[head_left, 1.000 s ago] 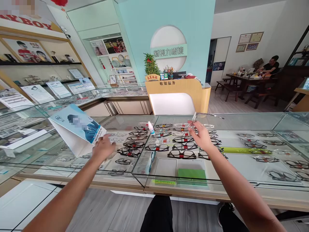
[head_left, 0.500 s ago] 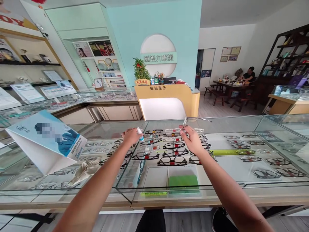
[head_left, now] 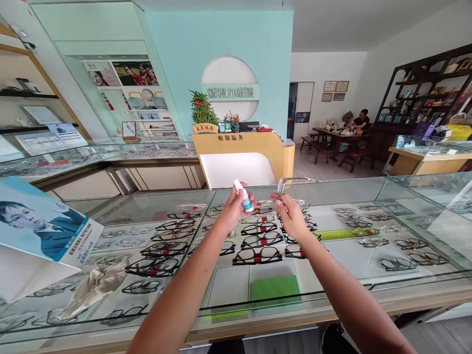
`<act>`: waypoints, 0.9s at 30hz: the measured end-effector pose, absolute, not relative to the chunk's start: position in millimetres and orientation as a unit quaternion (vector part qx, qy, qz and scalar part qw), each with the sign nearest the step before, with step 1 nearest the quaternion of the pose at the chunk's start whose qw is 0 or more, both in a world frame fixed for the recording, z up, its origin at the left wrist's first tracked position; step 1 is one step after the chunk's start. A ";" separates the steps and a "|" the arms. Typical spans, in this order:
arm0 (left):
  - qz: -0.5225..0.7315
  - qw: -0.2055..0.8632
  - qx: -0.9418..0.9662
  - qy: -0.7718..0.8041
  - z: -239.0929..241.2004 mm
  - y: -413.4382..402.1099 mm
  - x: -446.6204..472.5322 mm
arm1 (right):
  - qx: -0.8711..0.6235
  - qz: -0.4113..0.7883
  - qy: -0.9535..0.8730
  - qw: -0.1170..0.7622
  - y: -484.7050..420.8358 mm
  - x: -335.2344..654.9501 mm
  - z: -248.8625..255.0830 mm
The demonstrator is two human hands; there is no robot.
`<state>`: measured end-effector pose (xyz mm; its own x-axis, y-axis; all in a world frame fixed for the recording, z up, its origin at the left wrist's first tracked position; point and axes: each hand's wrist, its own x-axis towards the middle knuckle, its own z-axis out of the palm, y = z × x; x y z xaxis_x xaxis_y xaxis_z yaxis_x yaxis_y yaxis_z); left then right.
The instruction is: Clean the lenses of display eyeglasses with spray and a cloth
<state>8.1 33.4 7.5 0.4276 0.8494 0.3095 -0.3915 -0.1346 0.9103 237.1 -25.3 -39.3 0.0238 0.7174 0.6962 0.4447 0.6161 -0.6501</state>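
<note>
My left hand [head_left: 233,210] is closed around a small white spray bottle [head_left: 243,197] with a blue-green label, its white top tilted up and to the left. To its right, my right hand [head_left: 291,214] pinches a pair of clear-framed eyeglasses [head_left: 281,187], with one temple arm stretching off to the right. Both hands are above the glass display counter [head_left: 228,290], a short gap between them. Beneath the glass lie rows of eyeglasses [head_left: 258,254], many with red tags. The fingertips of my right hand are partly hidden behind the hand.
A crumpled pale cloth [head_left: 98,285] lies on the glass at left, near a blue-and-white tent-shaped advertising card [head_left: 47,231]. Green and grey flat boxes [head_left: 276,289] show inside the case. Beyond stands a yellow-and-white cashier desk [head_left: 239,167]. A person [head_left: 360,120] sits at a far table.
My left hand has moved right with the spray bottle, closer to the eyeglasses, and the bottle shows more plainly. My right hand still holds the eyeglasses. The view has shifted slightly.
</note>
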 end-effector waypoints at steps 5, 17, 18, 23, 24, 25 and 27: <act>0.371 0.744 0.526 0.179 -0.2 29.7 0.9 | -0.399 0.135 -0.698 0.580 -33.4 235.7 -34.4; 0.355 0.763 0.507 0.186 -2.7 27.2 1.9 | -0.386 0.221 -0.682 0.580 -36.7 225.8 -36.2; 0.358 0.758 0.511 0.190 -3.8 27.8 1.8 | -0.387 0.224 -0.684 0.577 -36.6 223.6 -37.6; 0.401 0.705 0.548 0.207 -9.3 31.2 4.4 | -0.381 0.236 -0.698 0.558 -37.7 213.6 -41.6; 0.415 0.686 0.560 0.207 -10.9 31.7 5.9 | -0.380 0.238 -0.699 0.558 -37.9 212.3 -41.7; 0.429 0.664 0.576 0.210 -12.6 32.1 7.5 | -0.381 0.240 -0.699 0.556 -38.1 211.4 -41.6; 0.447 0.607 0.617 0.225 -16.5 32.2 11.4 | -0.382 0.248 -0.701 0.549 -38.3 210.6 -41.3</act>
